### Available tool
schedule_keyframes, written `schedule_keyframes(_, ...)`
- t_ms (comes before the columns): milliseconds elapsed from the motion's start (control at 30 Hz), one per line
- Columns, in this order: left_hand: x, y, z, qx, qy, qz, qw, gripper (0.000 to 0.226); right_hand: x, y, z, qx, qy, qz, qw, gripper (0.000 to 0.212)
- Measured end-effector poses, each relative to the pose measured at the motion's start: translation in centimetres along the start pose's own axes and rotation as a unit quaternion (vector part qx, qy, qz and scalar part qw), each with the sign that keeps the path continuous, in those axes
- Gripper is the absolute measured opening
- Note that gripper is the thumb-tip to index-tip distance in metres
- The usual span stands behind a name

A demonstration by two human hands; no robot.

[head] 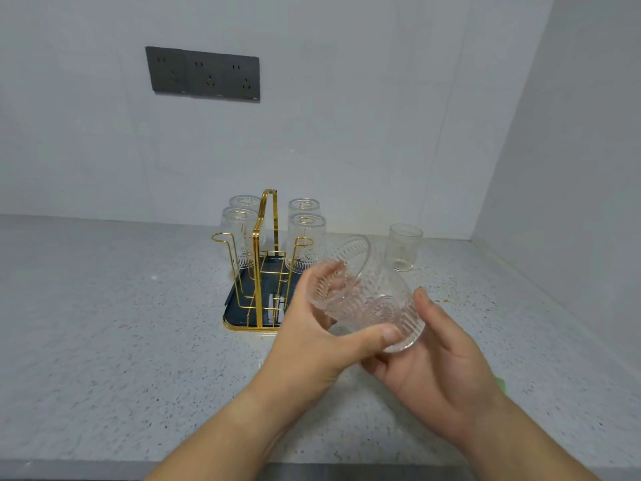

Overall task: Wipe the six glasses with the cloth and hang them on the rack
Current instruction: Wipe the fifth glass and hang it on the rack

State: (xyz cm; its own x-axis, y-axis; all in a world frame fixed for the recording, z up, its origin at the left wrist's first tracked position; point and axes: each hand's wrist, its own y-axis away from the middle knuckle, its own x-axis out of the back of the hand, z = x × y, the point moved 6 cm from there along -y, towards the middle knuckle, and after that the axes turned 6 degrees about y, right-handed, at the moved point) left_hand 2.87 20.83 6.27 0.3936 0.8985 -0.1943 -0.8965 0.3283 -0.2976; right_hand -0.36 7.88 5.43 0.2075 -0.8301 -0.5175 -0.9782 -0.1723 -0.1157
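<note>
We hold a ribbed glass [364,293] tilted just before the gold rack [258,258].
Left hand [312,341] and right hand [440,362] wrap fingers [381,335] round it above the counter [104,324]. A slack grip would drop it; swinging toward the free peg [303,241] could clip the hung glasses [307,234]. An upright glass [404,248] waits rightward.

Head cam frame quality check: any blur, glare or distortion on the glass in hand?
Head view: the held glass is smeared by motion blur near its rim; light is soft and even, shadows faint; the tray shows pale reflections; wide-angle bowing tilts the right wall corner.
</note>
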Motion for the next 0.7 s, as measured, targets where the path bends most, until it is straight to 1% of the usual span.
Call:
schedule_keyframes(67,1.4,-0.7,1.4,-0.015,0.010,0.013,1.000,0.095,-0.3,-1.0,-1.3,0.018,0.054,0.014,0.998,0.069)
schedule_keyframes(167,3.6,-2.4,3.8,-0.037,-0.008,0.027,0.999,0.095,-1.3,-3.0,-3.5,0.045,0.130,0.056,0.989,0.066)
schedule_keyframes(233,5.1,-3.9,5.4,-0.047,-0.048,0.032,0.997,0.090,-2.4,-4.5,-4.9,0.063,0.190,0.087,0.976,0.052)
schedule_keyframes(267,5.9,-4.6,6.3,-0.052,-0.076,0.030,0.995,0.088,-3.3,-5.5,-5.7,0.074,0.220,0.090,0.969,0.044)
schedule_keyframes(300,6.6,-5.3,7.1,-0.055,-0.104,0.024,0.993,0.088,-4.0,-6.3,-6.6,0.087,0.250,0.091,0.960,0.040)
schedule_keyframes(333,7.2,-5.9,8.0,-0.060,-0.133,0.020,0.989,0.088,-5.0,-7.2,-7.5,0.103,0.285,0.090,0.949,0.041)
schedule_keyframes(433,9.7,-7.4,10.7,-0.089,-0.228,0.023,0.969,0.092,-8.1,-10.3,-9.9,0.147,0.415,0.088,0.894,0.051)
schedule_keyframes(533,11.6,-8.3,12.4,-0.118,-0.286,0.029,0.951,0.079,-11.1,-13.6,-10.8,0.171,0.535,0.073,0.824,0.055)
schedule_keyframes(600,13.1,-8.9,12.8,-0.132,-0.304,0.041,0.942,0.070,-13.1,-15.5,-10.6,0.189,0.587,0.056,0.786,0.057)
schedule_keyframes(700,15.3,-9.5,11.7,-0.115,-0.304,0.057,0.944,0.063,-15.4,-17.4,-9.5,0.207,0.670,0.033,0.713,0.060)
